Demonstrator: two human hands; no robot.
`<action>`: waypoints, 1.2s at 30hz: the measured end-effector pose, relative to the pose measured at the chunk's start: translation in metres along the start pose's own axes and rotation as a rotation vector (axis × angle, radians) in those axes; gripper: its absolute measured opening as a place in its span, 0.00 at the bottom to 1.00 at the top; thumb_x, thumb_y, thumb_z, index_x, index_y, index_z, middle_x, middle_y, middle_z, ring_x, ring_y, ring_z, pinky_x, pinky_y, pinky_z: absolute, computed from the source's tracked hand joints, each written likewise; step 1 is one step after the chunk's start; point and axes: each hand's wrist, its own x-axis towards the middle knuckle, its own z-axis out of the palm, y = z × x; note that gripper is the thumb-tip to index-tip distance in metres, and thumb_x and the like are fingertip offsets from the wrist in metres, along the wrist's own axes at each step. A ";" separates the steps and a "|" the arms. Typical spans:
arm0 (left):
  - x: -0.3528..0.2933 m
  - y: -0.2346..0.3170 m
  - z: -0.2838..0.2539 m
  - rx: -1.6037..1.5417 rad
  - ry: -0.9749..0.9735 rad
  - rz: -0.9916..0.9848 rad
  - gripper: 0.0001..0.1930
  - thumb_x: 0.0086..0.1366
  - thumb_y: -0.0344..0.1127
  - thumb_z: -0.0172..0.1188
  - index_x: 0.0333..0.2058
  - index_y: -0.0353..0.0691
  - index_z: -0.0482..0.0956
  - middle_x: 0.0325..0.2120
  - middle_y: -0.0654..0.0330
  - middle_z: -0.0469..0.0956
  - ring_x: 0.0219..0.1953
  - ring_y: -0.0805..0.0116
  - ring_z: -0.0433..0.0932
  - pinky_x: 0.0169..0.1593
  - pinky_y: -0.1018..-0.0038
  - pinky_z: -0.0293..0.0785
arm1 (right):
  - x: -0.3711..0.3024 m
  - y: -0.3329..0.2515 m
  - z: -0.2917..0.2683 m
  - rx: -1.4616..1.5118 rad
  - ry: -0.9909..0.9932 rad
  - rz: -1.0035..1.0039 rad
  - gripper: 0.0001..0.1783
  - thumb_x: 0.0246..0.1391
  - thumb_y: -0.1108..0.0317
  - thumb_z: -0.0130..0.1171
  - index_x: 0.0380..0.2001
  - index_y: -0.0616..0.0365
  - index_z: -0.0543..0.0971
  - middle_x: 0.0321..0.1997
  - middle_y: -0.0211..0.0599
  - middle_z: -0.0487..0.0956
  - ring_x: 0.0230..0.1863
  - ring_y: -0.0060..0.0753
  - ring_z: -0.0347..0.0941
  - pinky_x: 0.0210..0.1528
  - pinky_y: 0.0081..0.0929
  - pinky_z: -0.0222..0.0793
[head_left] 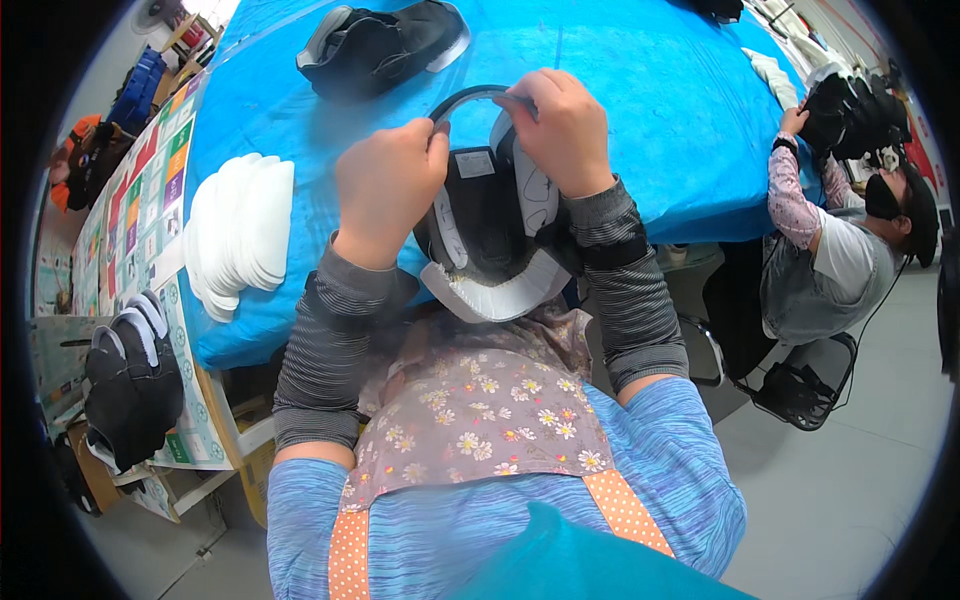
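Observation:
An unfinished black shoe upper (487, 215) is held in front of my chest, at the near edge of the blue-covered table (680, 120). Its opening faces up, showing white side pieces, a small pale label and a white curved band at the end nearest me. My left hand (390, 185) pinches the far rim on its left side, fingers closed. On the right of that same rim, my right hand (562, 130) pinches with thumb and fingers. Between both hands the dark rim arches. Fingertips are partly hidden behind the knuckles.
A fanned stack of white insole-shaped sheets (245, 235) lies to the left. Another black shoe upper (385, 45) rests farther back. More black uppers (135, 380) sit on a lower surface at left. A person (835, 240) sits at right, handling black uppers (850, 110).

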 end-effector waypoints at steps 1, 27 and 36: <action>0.000 0.002 0.001 0.011 0.025 0.009 0.18 0.68 0.46 0.59 0.23 0.41 0.79 0.16 0.50 0.76 0.21 0.46 0.78 0.24 0.58 0.69 | -0.001 0.000 -0.001 -0.005 -0.003 0.005 0.10 0.51 0.61 0.70 0.27 0.53 0.80 0.28 0.31 0.78 0.34 0.39 0.77 0.33 0.33 0.73; -0.007 0.020 -0.010 0.074 -0.031 0.127 0.22 0.63 0.51 0.66 0.25 0.37 0.73 0.16 0.53 0.73 0.19 0.51 0.74 0.23 0.63 0.65 | -0.038 0.019 -0.017 0.124 0.038 0.291 0.08 0.53 0.65 0.69 0.33 0.56 0.84 0.32 0.35 0.81 0.34 0.41 0.78 0.34 0.33 0.73; 0.000 0.019 -0.003 -0.050 0.157 0.200 0.08 0.61 0.35 0.66 0.36 0.41 0.77 0.31 0.58 0.79 0.35 0.55 0.79 0.36 0.62 0.73 | -0.057 0.041 -0.032 0.376 -0.159 0.448 0.12 0.56 0.68 0.67 0.43 0.58 0.84 0.41 0.37 0.83 0.36 0.32 0.80 0.38 0.27 0.76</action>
